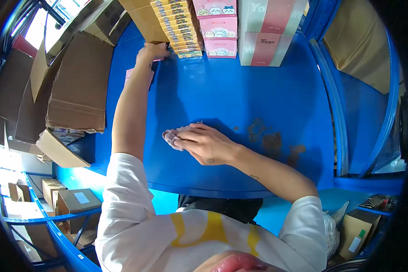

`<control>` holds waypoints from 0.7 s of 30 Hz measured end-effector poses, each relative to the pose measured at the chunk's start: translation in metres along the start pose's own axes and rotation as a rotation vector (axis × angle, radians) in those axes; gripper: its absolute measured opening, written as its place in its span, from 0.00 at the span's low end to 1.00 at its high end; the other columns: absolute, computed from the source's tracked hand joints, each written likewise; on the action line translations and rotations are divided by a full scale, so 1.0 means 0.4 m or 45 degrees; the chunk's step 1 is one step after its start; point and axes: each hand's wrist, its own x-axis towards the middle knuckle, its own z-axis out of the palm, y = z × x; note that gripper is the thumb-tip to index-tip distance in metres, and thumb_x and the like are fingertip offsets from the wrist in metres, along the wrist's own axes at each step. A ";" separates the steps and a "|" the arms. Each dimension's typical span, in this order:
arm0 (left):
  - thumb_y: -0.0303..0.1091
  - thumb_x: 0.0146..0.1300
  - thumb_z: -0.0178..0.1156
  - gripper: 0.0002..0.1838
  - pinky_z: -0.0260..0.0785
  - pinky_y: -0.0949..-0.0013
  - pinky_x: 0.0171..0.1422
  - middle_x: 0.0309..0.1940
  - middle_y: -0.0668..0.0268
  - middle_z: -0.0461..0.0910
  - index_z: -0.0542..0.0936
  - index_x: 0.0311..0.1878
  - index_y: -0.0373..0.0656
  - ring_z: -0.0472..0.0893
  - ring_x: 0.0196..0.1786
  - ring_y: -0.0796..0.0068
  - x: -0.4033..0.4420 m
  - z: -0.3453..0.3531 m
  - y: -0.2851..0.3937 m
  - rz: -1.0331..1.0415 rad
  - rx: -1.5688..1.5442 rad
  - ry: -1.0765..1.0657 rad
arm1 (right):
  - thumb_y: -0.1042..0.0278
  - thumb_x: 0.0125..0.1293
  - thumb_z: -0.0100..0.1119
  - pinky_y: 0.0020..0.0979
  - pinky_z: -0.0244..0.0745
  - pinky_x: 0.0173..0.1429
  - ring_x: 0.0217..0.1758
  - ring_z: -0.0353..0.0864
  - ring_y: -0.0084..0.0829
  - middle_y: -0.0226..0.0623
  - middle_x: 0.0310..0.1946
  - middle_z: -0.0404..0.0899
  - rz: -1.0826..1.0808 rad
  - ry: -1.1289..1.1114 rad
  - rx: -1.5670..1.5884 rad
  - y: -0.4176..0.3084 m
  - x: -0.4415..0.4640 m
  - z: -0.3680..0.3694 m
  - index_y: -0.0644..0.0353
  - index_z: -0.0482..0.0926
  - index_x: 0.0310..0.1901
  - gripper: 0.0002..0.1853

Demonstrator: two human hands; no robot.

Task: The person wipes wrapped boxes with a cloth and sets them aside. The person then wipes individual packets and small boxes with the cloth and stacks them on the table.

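My right hand (204, 143) presses a crumpled, pale mauve cloth (171, 137) against the blue shelf surface (199, 97), fingers bent over it. Farther off at the upper left, my left hand (152, 52) reaches to the base of an open cardboard flap, its fingers stretched toward the right. Beneath that hand shows the edge of a small pink item (158, 59), mostly covered. Another pink, flat piece (129, 75) peeks out beside my left forearm. Brown, dirty stains (272, 144) mark the surface to the right of the cloth.
Along the back stand a stack of yellow packs (181, 27), pink cartoon boxes (220, 34) and grey-and-pink boxes (267, 36). A large cardboard box (79, 81) lies at the left. Blue metal posts (331, 104) edge the right side.
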 end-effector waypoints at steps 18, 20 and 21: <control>0.58 0.52 0.69 0.43 0.75 0.56 0.56 0.53 0.52 0.82 0.74 0.63 0.34 0.84 0.52 0.55 -0.108 -0.219 -0.145 0.162 -0.126 0.204 | 0.73 0.65 0.58 0.43 0.66 0.69 0.57 0.79 0.37 0.39 0.58 0.78 0.012 -0.018 0.070 -0.002 0.006 -0.021 0.56 0.76 0.59 0.20; 0.58 0.53 0.69 0.43 0.76 0.56 0.56 0.52 0.51 0.82 0.73 0.63 0.33 0.84 0.52 0.55 -0.208 -0.240 -0.172 0.142 0.034 0.078 | 0.75 0.64 0.59 0.43 0.68 0.68 0.56 0.80 0.38 0.40 0.57 0.79 0.029 -0.018 0.054 0.004 0.005 -0.012 0.56 0.76 0.60 0.21; 0.58 0.53 0.68 0.43 0.76 0.56 0.55 0.52 0.50 0.82 0.73 0.63 0.32 0.84 0.52 0.55 -0.248 -0.232 -0.179 0.120 0.115 0.017 | 0.76 0.63 0.60 0.44 0.69 0.68 0.56 0.81 0.39 0.40 0.57 0.79 0.039 -0.020 0.050 0.005 0.004 -0.002 0.57 0.76 0.60 0.22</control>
